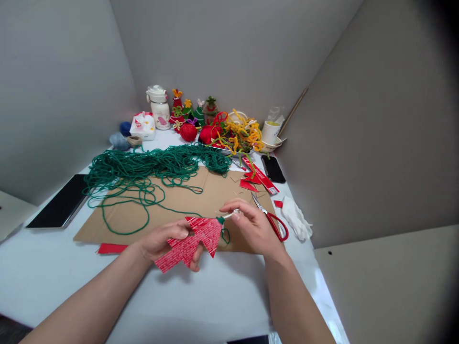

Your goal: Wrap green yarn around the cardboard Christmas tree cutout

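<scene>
Left hand [161, 241], lower centre of frame: closed on the red tree-shaped cutout [195, 239], thumb on top, fingers curled underneath at its lower edge. The cutout is held just above the near edge of the cardboard sheet [204, 196], tip pointing toward the right of the frame.

Right hand [253, 227], just right of the cutout: thumb and forefinger pinched narrow on a small pale piece [232, 213]; what it is cannot be told. The pinch sits right beside the cutout's tip, where a short end of green yarn [158, 165] forms a small knot and loop. Other fingers loosely curled.

Yarn: bulk lies as a loose tangle across the far edge of the cardboard, centre-left, with strands trailing over the sheet toward the hands.

Right of the right hand: scissors [272, 220] with red handles, lying on the cardboard, blades pointing away; a white cloth [296, 220] just beyond them on the tabletop [43, 277].

Centre right: red card scraps [251, 184] and a black phone [273, 168].

Far end, upper centre: heap of yellow, green and red pipe cleaners [238, 134], a red yarn ball [188, 131], small knitted figures [190, 110], a white jug [158, 105].

Left edge: dark tablet [60, 200], flat.
</scene>
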Motion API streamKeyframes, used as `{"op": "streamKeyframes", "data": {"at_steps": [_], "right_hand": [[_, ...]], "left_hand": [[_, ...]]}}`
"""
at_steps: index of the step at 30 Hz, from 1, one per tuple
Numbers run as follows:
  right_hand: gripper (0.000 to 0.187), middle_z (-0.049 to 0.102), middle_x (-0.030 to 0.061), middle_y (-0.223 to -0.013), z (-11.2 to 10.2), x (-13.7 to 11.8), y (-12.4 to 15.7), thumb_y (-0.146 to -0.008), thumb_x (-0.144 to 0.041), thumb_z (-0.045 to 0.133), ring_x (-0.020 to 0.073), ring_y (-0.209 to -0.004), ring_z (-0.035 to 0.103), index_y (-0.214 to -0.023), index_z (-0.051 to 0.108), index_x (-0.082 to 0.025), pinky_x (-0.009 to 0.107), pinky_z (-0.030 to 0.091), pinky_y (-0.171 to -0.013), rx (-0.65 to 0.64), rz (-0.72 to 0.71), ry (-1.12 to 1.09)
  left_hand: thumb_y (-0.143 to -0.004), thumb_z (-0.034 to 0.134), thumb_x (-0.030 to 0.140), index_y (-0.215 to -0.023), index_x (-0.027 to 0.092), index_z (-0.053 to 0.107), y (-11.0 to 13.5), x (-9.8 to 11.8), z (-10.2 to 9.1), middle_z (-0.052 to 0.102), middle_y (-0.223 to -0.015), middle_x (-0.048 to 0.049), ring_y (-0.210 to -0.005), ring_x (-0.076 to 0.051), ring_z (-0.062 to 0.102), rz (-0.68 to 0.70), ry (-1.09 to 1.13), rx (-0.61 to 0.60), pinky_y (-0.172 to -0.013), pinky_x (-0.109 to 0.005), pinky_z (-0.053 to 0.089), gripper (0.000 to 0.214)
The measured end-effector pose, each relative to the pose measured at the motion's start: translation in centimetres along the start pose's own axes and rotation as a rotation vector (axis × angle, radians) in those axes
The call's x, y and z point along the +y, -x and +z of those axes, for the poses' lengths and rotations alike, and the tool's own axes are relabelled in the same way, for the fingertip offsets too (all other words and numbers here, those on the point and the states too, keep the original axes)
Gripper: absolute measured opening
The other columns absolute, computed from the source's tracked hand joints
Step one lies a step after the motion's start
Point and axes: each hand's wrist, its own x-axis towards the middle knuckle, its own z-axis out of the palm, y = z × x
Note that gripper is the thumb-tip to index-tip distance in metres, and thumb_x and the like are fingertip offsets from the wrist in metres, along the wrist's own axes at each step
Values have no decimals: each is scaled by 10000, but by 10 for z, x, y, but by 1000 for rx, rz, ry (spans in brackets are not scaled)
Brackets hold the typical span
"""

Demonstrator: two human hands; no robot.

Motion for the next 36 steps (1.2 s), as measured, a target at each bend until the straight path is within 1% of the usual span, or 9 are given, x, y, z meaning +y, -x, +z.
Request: {"op": "streamKeyframes", "data": {"at_steps": [2,5,9,14,17,20,25,30,36], "right_hand": [[137,610,41,-912,3,3,1,-852,-290,545,169,-887,572,-907,636,-204,308,439,-815,31,27,-66],[107,610,31,-872,7,6,2,-804,-275,607,164,-845,567,-876,638,-202,301,444,-777,47,67,-107],[120,621,37,-884,9,5,1,-798,-252,612,166,-864,571,-897,655,-201,312,435,-798,41,48,-120],[96,627,42,-854,9,2,-1,-787,-253,630,165,-827,582,-851,678,-199,315,442,-776,7,41,-150],[88,628,39,-832,9,2,-1,-785,-261,633,162,-820,574,-821,674,-192,309,437,-768,1,78,-151],[104,624,30,-832,9,3,0,-796,-276,618,149,-803,566,-823,661,-185,291,434,-748,-42,144,-180],[150,603,24,-823,10,4,-1,-806,-314,595,135,-767,556,-824,638,-171,268,440,-719,-64,236,-259],[132,588,14,-786,10,4,-1,-824,-292,556,135,-758,538,-810,615,-174,257,433,-714,-19,215,-165],[124,580,17,-795,12,6,-1,-851,-245,484,146,-780,532,-828,590,-185,262,433,-728,13,183,-5]], "left_hand": [[-749,549,291,-1125,74,547,-1,-1,1,681,-747,-123,-639,-227,648,5,-3,0,-619,-370,509,435],[-751,557,264,-1180,110,508,-2,-1,2,690,-758,-114,-644,-214,648,11,21,0,-601,-344,502,458],[-752,570,268,-1238,150,456,-2,-1,2,693,-763,-101,-652,-213,647,16,23,4,-582,-327,494,513],[-737,591,255,-1221,177,461,-2,0,2,689,-779,-92,-658,-213,647,10,25,30,-569,-312,486,507],[-725,602,263,-1221,179,450,-3,1,4,689,-799,-92,-647,-217,649,2,-2,48,-561,-307,480,526],[-740,582,283,-1223,163,443,-3,1,4,689,-752,-95,-600,-218,646,10,-52,44,-548,-307,468,517],[-730,619,271,-1225,190,447,-4,1,4,687,-792,-79,-660,-205,649,22,-86,63,-632,-346,487,531],[-748,630,232,-1171,192,481,-5,5,10,678,-809,-69,-700,-199,652,-10,-174,176,-717,-381,490,451],[-780,601,190,-1192,197,448,-6,6,12,678,-898,-90,-805,-215,661,-39,-238,267,-789,-389,469,440]]}}
